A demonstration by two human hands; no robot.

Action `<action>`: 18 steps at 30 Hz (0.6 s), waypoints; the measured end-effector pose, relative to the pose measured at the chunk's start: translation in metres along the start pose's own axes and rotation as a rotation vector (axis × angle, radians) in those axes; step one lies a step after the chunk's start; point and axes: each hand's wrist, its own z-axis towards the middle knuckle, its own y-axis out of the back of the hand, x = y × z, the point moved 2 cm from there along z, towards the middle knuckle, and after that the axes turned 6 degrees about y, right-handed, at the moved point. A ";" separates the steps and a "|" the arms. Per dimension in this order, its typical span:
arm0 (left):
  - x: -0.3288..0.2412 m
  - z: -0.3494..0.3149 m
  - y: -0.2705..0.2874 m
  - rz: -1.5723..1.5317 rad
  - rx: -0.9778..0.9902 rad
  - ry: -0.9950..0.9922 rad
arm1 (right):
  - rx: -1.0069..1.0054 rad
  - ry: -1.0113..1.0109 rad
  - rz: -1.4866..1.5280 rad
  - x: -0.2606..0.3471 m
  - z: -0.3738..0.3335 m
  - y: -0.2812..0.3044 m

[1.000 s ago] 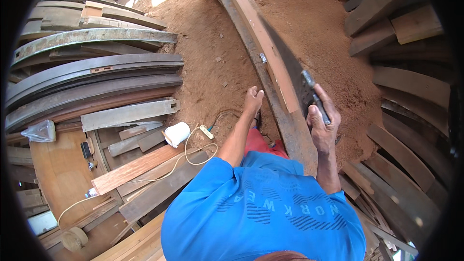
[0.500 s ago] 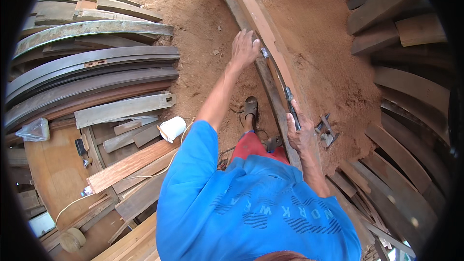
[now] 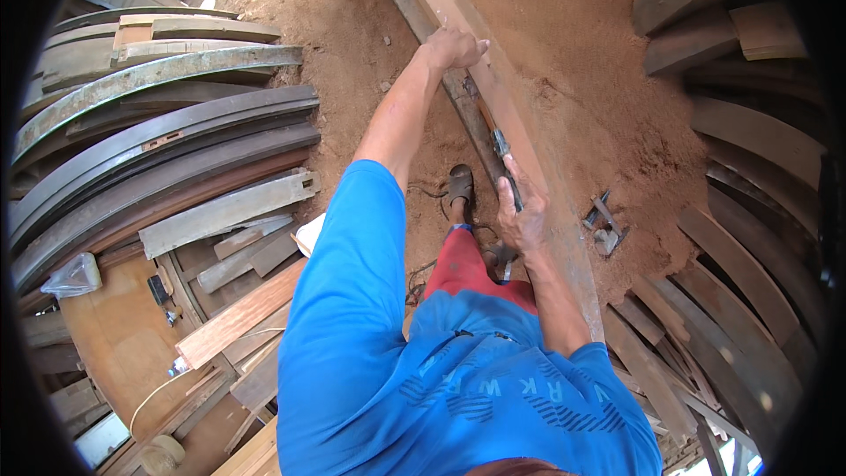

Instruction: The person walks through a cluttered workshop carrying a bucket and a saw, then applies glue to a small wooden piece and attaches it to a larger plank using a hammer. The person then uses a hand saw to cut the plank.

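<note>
A long curved wooden board (image 3: pixel 520 123) runs from the far edge down past my right side, along a darker beam (image 3: pixel 410 4). My left hand (image 3: pixel 454 48) lies over the board's far part, its fingers curled; whatever they hold, if anything, is hidden. Nearer to me, my right hand (image 3: pixel 523 211) is closed round the dark handle of a long narrow tool (image 3: pixel 500 143). This tool has metal and brownish parts and lies along the board toward my left hand; its exact kind is unclear.
Stacked curved timbers (image 3: pixel 167 137) fill the left side, and more timbers (image 3: pixel 749 256) the right. A metal tool (image 3: pixel 604 222) lies on the sawdust-covered ground (image 3: pixel 608 115). At the lower left are a reddish plank (image 3: pixel 238 317), a white container (image 3: pixel 310 234), a pale cord (image 3: pixel 145 405) and a plastic bag (image 3: pixel 75 276).
My left hand has moved a little farther away, its fingers now curled over the board. My right hand has shifted slightly left and away with the tool. The whole view has shifted somewhat.
</note>
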 end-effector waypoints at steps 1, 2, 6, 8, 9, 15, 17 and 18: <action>0.003 0.001 -0.002 0.009 -0.016 0.023 | -0.007 -0.019 0.011 0.002 -0.005 0.004; 0.003 0.001 -0.005 0.009 -0.020 0.017 | -0.012 -0.045 0.012 0.006 -0.017 0.014; 0.006 -0.005 0.000 0.005 -0.039 -0.021 | 0.039 -0.114 0.049 0.015 -0.066 0.054; 0.002 -0.007 0.006 0.032 -0.021 -0.043 | 0.059 -0.204 0.091 0.011 -0.049 0.042; 0.000 -0.004 0.010 0.058 -0.017 -0.043 | 0.063 -0.246 0.115 0.006 -0.032 0.031; 0.005 0.005 -0.015 0.053 -0.154 -0.003 | 0.043 -0.106 0.042 -0.009 0.030 -0.001; 0.013 0.006 -0.010 0.036 -0.176 0.008 | 0.047 -0.141 -0.005 0.009 -0.004 0.032; 0.013 -0.004 -0.007 0.023 -0.111 0.019 | 0.068 -0.181 -0.013 0.019 -0.030 0.052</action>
